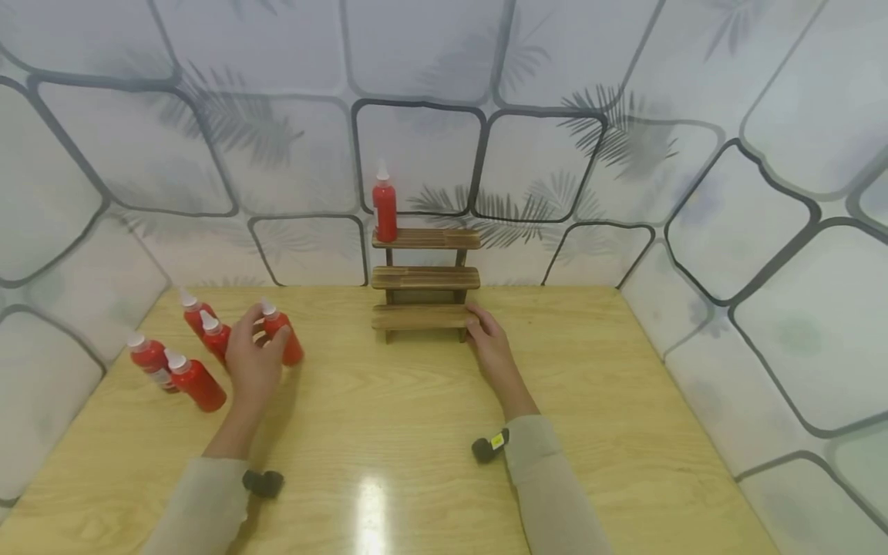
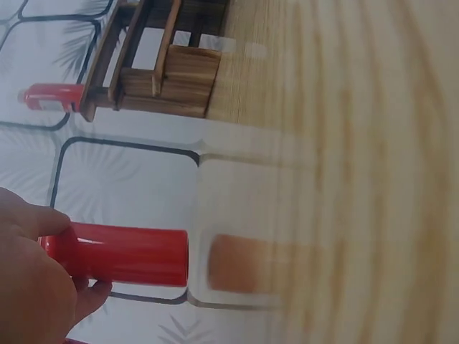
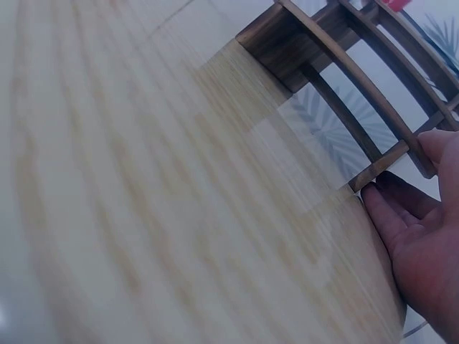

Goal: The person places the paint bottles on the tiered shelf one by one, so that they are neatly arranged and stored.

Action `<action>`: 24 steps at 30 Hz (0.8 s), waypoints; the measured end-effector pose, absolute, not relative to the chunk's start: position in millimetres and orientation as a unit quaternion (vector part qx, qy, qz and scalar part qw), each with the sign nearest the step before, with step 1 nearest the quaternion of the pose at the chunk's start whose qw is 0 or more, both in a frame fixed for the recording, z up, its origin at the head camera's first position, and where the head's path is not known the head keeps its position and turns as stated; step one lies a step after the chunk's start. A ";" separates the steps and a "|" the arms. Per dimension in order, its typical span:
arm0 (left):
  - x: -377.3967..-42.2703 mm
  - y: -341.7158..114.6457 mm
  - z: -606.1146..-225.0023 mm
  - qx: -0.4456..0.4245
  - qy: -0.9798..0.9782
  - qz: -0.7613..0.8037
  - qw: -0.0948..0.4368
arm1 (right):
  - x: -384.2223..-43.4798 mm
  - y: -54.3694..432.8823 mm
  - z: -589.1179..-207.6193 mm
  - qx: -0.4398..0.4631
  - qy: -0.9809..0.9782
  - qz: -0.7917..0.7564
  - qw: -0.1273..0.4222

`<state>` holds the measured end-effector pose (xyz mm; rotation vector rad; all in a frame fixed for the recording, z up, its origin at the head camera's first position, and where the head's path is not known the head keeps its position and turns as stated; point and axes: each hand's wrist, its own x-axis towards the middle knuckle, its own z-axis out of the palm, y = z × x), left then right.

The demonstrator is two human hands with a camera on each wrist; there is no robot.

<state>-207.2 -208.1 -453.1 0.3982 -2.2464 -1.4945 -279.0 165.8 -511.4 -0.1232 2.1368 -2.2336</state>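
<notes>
At the left of the head view my left hand point(image 1: 255, 358) grips a red squeeze bottle point(image 1: 290, 347) with a white pointed cap, thumb and fingers round its upper part. In the left wrist view a small gap shows between the bottle's base point(image 2: 161, 258) and its reflection, so it hangs just above the table. My right hand point(image 1: 491, 343) holds the right end of the lowest step of a three-tier wooden shelf point(image 1: 425, 316). The right wrist view has its thumb on the step point(image 3: 412, 143) and its fingers by the leg. Another red bottle point(image 1: 385, 210) stands upright on the top tier's left end.
Several more red bottles stand on the left of the table, among them a front one point(image 1: 201, 385) and a leftmost one point(image 1: 154, 361). The wood-grain table point(image 1: 388, 416) is glossy. A patterned wall point(image 1: 312, 169) rises directly behind the shelf.
</notes>
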 end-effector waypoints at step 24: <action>-244.9 -110.1 -395.2 -0.084 -0.777 -0.582 0.225 | -278.9 165.4 -510.6 -0.040 0.673 -0.738 0.027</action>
